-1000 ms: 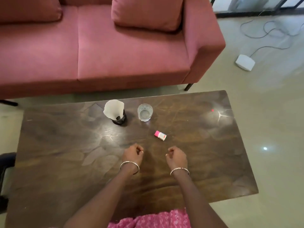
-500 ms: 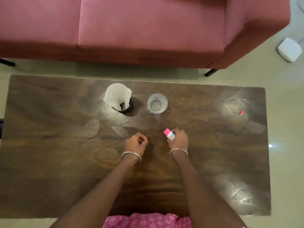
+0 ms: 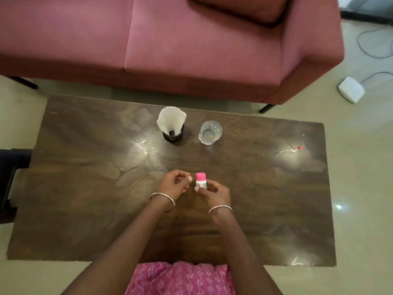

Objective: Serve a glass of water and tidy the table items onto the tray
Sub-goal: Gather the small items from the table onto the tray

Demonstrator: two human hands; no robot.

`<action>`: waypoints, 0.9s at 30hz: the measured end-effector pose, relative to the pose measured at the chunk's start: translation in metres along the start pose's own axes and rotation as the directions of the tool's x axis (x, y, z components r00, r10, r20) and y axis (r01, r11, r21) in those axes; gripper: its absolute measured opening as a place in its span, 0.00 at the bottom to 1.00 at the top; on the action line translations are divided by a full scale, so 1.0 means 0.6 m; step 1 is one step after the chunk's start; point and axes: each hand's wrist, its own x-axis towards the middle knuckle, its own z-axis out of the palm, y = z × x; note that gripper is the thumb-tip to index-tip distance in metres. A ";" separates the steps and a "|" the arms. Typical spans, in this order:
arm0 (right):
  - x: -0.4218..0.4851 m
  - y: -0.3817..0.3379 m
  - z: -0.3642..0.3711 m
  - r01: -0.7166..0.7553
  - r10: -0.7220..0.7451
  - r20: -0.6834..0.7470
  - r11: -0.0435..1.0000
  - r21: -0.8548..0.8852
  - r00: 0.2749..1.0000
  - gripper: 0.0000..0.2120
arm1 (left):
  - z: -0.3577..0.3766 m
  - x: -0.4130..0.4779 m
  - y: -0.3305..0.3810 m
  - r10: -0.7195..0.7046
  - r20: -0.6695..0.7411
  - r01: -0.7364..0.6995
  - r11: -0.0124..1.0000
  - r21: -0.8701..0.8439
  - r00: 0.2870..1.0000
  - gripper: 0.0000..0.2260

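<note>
My right hand (image 3: 214, 191) pinches a small white bottle with a pink cap (image 3: 201, 180) and holds it upright above the dark wooden table (image 3: 85, 188). Just left of the bottle, my left hand (image 3: 174, 183) hovers with loosely curled fingers and holds nothing. Farther back on the table stands a clear glass (image 3: 210, 132) with some water in it. Beside the glass, to its left, is a black holder with a white paper napkin (image 3: 172, 125). No tray is in view.
A pink sofa (image 3: 191, 50) runs along the far side of the table. A tiny red object (image 3: 300, 148) lies near the table's right edge. On the floor at right are a white box (image 3: 350, 89) and cables. A dark object (image 3: 9, 167) stands at the left.
My right hand has lifted the pink-capped bottle off the table and drawn it closer, now upright. My left hand has moved toward it. The view has shifted.
</note>
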 end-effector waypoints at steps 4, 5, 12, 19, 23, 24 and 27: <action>-0.106 0.001 0.015 0.134 -0.132 0.044 0.990 -0.046 0.990 0.17 | -0.050 -0.095 0.014 0.040 -0.003 -0.041 0.995 -0.086 0.999 0.07; -0.137 0.001 0.018 0.165 -0.161 0.066 0.985 -0.047 0.985 0.17 | -0.067 -0.122 0.014 0.059 -0.004 -0.059 0.992 -0.113 0.998 0.08; -0.320 0.023 0.055 0.345 -0.324 0.262 0.938 -0.036 0.909 0.16 | -0.162 -0.308 -0.018 0.193 -0.178 -0.221 0.964 -0.151 0.965 0.11; -0.482 0.075 0.134 0.455 -0.393 0.427 0.889 -0.051 0.814 0.13 | -0.281 -0.456 -0.107 0.224 -0.323 -0.282 0.948 -0.146 0.919 0.13; -0.542 0.092 0.201 0.494 -0.362 0.566 0.864 -0.095 0.741 0.11 | -0.363 -0.524 -0.143 0.194 -0.433 -0.298 0.936 -0.185 0.880 0.11; -0.554 0.094 0.221 0.511 -0.351 0.604 0.853 -0.109 0.716 0.10 | -0.383 -0.540 -0.152 0.186 -0.464 -0.305 0.933 -0.194 0.866 0.10; -0.586 0.103 0.290 0.577 -0.318 0.692 0.798 -0.175 0.649 0.10 | -0.442 -0.587 -0.179 0.154 -0.554 -0.325 0.919 -0.223 0.818 0.10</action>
